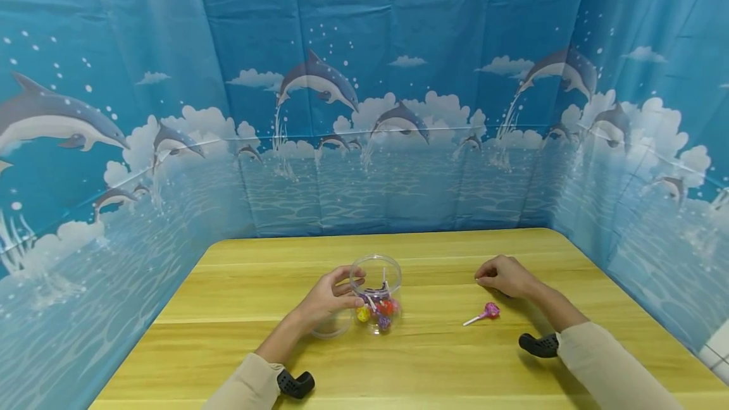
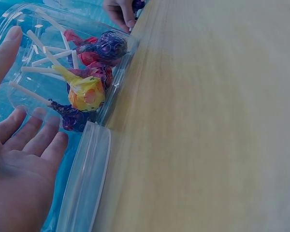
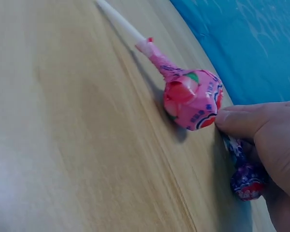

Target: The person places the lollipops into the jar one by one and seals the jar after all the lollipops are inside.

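Observation:
My left hand [image 1: 329,296] is around the left side of a clear plastic jar [image 1: 376,328], its thumb on the near side and its fingers at the upper side. Inside the open jar lie several wrapped lollipops, among them a yellow lollipop [image 2: 87,92]. A clear round lid [image 2: 87,179] is on the table beside the jar, partly beneath that hand. Off to the right, my right hand [image 1: 509,276] pinches a purple-wrapped lollipop [image 3: 249,181] between thumb and fingers; much of its stick is hidden. Close to this hand a pink lollipop [image 3: 195,96] lies on the table.
The wooden table [image 1: 239,309] has rounded far corners. A blue curtain [image 1: 376,182] printed with dolphins hangs behind it and along both sides. Each wrist wears a black device, such as the right wrist device [image 1: 538,345].

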The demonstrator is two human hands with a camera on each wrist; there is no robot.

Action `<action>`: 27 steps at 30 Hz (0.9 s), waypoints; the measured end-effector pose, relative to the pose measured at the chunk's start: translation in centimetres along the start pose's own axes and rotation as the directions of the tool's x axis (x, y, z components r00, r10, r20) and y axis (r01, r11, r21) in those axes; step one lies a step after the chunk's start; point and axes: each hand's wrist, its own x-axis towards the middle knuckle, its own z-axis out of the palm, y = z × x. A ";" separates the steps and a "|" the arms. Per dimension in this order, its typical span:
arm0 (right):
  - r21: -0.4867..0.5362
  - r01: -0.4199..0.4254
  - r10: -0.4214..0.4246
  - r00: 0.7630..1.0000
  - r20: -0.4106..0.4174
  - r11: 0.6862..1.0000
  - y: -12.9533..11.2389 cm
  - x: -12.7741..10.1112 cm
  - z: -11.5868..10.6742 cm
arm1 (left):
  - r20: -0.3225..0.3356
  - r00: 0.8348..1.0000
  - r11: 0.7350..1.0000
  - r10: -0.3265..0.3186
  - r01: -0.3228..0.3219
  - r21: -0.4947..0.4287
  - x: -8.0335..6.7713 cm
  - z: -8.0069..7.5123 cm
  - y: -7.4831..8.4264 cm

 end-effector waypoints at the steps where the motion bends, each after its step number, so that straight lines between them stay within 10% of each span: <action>1: -0.010 0.009 -0.009 1.000 -0.005 1.000 0.0 0.0 0.0 | 0.000 1.000 1.000 -0.001 0.001 0.002 0.0 0.0 0.0; 27: 0.028 0.071 -0.072 0.997 0.018 0.997 -3.9 0.8 -5.0 | -0.010 1.000 1.000 -0.018 0.018 0.016 -0.1 0.1 0.5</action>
